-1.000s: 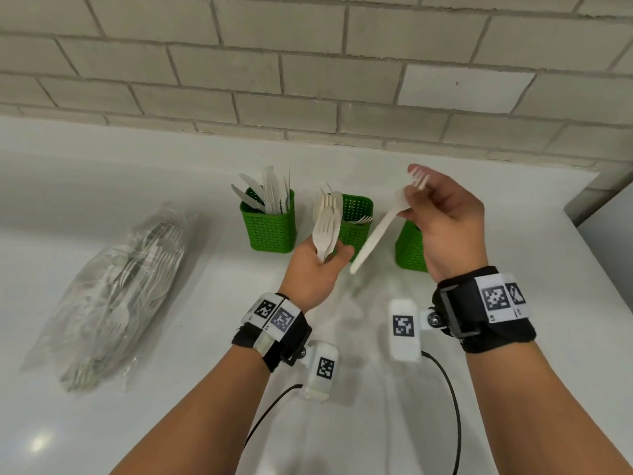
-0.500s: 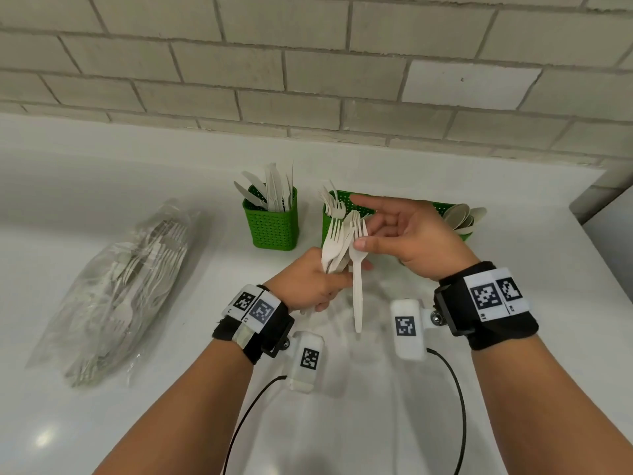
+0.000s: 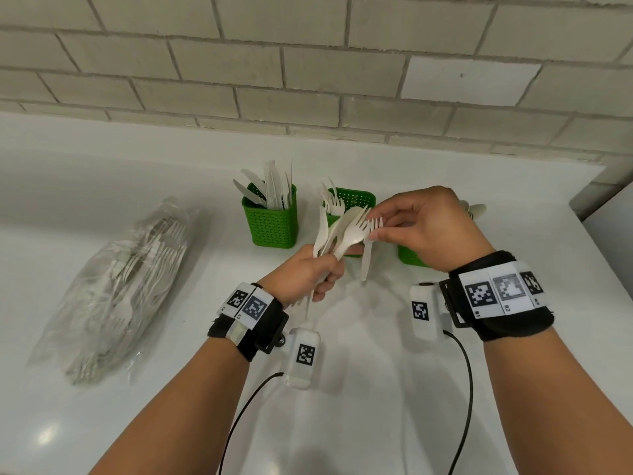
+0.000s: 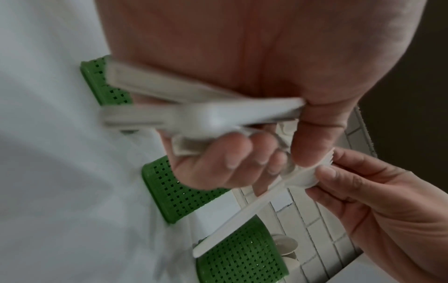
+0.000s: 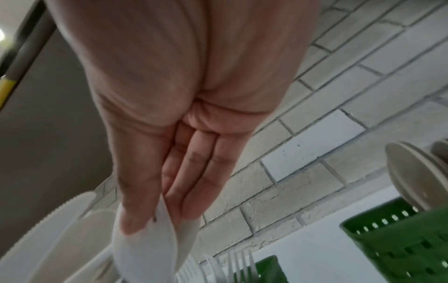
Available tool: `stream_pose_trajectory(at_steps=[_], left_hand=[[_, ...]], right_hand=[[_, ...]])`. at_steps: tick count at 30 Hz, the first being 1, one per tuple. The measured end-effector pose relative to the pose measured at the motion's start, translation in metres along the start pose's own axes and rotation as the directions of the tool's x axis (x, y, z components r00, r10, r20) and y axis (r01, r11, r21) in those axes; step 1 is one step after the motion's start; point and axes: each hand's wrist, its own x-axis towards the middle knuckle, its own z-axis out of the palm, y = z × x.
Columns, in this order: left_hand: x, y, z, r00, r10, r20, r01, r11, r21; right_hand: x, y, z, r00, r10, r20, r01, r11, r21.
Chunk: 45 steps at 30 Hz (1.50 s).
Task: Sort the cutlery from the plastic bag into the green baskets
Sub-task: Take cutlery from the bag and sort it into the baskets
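Observation:
My left hand (image 3: 322, 275) grips a bunch of white plastic cutlery (image 3: 339, 231) by the handles, heads fanned up to the right, in front of the middle green basket (image 3: 352, 200). My right hand (image 3: 376, 231) pinches the head of a single white fork (image 3: 367, 258) just right of the bunch, its handle hanging down. In the left wrist view the fingers (image 4: 230, 159) wrap the handles (image 4: 194, 114), and the fork (image 4: 254, 206) slants across. The right wrist view shows thumb and fingers on the fork's head (image 5: 145, 239).
A left basket (image 3: 270, 221) holds knives, the middle one forks, and the right basket (image 3: 411, 257), half hidden by my right hand, holds spoons (image 5: 412, 176). A clear plastic bag (image 3: 120, 286) of cutlery lies at the left on the white counter. A brick wall stands behind.
My right hand came down from above the right basket to the bunch in my left hand. It now holds a fork by its head with the handle hanging down.

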Motion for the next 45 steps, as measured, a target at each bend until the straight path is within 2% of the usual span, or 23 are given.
stream_pose_trajectory(at_steps=[3,7,10,13,16,18,20,23,25,28,30,31,33,35,37,39,42,45], left_hand=[[0.0,-0.001,-0.002,0.994,0.082,-0.076,-0.082,0.997,0.01],[0.002,-0.002,-0.005,0.958,0.155,-0.24,-0.149,0.988,0.044],[0.004,-0.004,-0.002,0.95,0.181,-0.255,-0.184,0.983,0.012],[0.006,-0.002,0.005,0.958,0.135,-0.251,-0.163,0.982,-0.092],[0.006,0.0,0.009,0.962,0.118,-0.244,-0.151,0.981,-0.119],[0.007,0.001,0.011,0.971,0.111,-0.213,-0.138,0.984,-0.117],[0.007,0.002,0.011,0.984,0.072,-0.164,-0.096,0.985,-0.142],[0.005,0.003,0.01,0.992,0.054,-0.116,-0.068,0.991,-0.116],[0.006,0.004,0.01,0.984,0.079,-0.161,-0.087,0.995,-0.048],[0.011,0.002,0.007,0.945,0.097,-0.313,-0.083,0.995,0.06],[0.015,-0.003,0.004,0.899,0.17,-0.403,-0.099,0.977,0.19],[0.018,-0.007,0.002,0.875,0.239,-0.421,-0.129,0.953,0.273],[0.021,-0.009,0.0,0.855,0.359,-0.374,-0.215,0.902,0.375],[0.022,-0.007,0.002,0.866,0.419,-0.274,-0.291,0.866,0.407],[0.021,-0.005,0.005,0.872,0.438,-0.219,-0.341,0.864,0.371],[0.019,-0.003,0.007,0.866,0.449,-0.221,-0.358,0.864,0.353],[0.02,-0.005,0.004,0.866,0.432,-0.251,-0.331,0.872,0.361],[0.022,-0.007,0.003,0.881,0.419,-0.219,-0.306,0.859,0.412]], right_hand=[[0.001,0.004,-0.006,0.997,0.041,-0.059,-0.037,0.997,0.072],[0.0,0.007,-0.008,0.996,0.07,-0.049,-0.062,0.988,0.139],[-0.002,0.003,-0.002,0.999,0.041,-0.032,-0.032,0.97,0.242],[-0.001,0.004,0.005,0.995,0.058,-0.087,-0.007,0.867,0.499],[0.0,0.006,0.013,0.99,0.133,-0.036,-0.078,0.753,0.653],[0.001,0.008,0.018,0.991,0.132,-0.005,-0.098,0.756,0.647],[0.0,0.009,0.023,0.991,0.132,-0.03,-0.083,0.767,0.636],[0.001,0.011,0.027,0.994,0.098,-0.046,-0.054,0.821,0.569],[0.003,0.011,0.029,0.995,0.067,-0.071,-0.012,0.806,0.592],[0.005,0.01,0.025,0.985,0.096,-0.143,0.038,0.692,0.721],[0.006,0.008,0.021,0.991,0.11,-0.075,-0.015,0.653,0.758],[0.005,0.007,0.021,0.994,0.103,-0.024,-0.053,0.675,0.736],[0.004,0.004,0.026,0.992,0.091,0.084,-0.123,0.738,0.664],[0.003,0.001,0.034,0.988,0.089,0.128,-0.15,0.762,0.63],[0.003,0.002,0.04,0.99,0.111,0.088,-0.142,0.781,0.609],[0.004,0.003,0.043,0.988,0.147,0.043,-0.144,0.791,0.595],[0.004,0.005,0.047,0.983,0.181,0.024,-0.159,0.789,0.594],[0.003,0.002,0.052,0.987,0.159,-0.001,-0.13,0.812,0.569]])
